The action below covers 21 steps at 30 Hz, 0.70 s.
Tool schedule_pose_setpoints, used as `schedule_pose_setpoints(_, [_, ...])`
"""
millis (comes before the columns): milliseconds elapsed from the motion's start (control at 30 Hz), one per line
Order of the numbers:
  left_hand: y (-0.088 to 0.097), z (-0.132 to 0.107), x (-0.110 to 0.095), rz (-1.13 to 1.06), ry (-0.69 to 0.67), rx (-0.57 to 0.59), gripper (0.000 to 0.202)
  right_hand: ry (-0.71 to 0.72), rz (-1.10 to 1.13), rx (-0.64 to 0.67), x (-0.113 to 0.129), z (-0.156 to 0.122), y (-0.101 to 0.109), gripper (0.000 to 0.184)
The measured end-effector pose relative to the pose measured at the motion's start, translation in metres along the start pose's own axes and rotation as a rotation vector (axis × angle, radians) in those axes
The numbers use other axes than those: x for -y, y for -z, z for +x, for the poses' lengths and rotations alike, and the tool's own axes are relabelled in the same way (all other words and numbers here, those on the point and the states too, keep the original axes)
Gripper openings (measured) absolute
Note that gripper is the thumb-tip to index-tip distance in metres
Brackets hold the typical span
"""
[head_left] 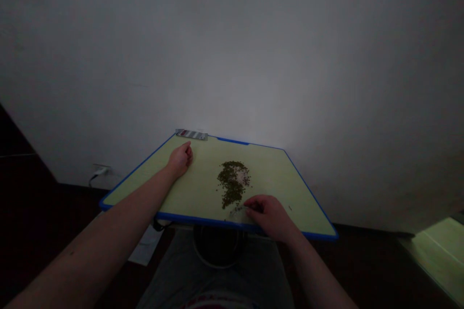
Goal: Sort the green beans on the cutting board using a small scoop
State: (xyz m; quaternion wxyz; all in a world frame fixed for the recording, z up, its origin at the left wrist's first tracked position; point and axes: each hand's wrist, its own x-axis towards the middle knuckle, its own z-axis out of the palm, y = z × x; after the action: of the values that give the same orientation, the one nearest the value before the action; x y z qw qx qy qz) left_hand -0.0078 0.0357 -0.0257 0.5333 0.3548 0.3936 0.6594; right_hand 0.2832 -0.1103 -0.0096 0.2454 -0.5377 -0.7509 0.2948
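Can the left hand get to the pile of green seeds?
Probably yes. The left hand rests on the green board near the pile of green seeds, and nothing seems to lie between them.

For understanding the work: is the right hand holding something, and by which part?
The right hand seems to pinch a small pale strip by its near end; the picture is too dark to identify it.
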Motion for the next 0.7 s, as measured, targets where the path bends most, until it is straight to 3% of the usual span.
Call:
schedule_pose_setpoints(267, [0.001,-0.005,-0.003,-0.005,0.006,-0.012,0.035,-0.051,-0.087,-0.13,-0.02,0.012,0.023,0.026])
schedule_pose_setpoints(700, [-0.001,-0.001,-0.001,-0.003,0.001,0.001,0.034,-0.005,-0.091,-0.026,-0.002,0.006,0.005,0.024])
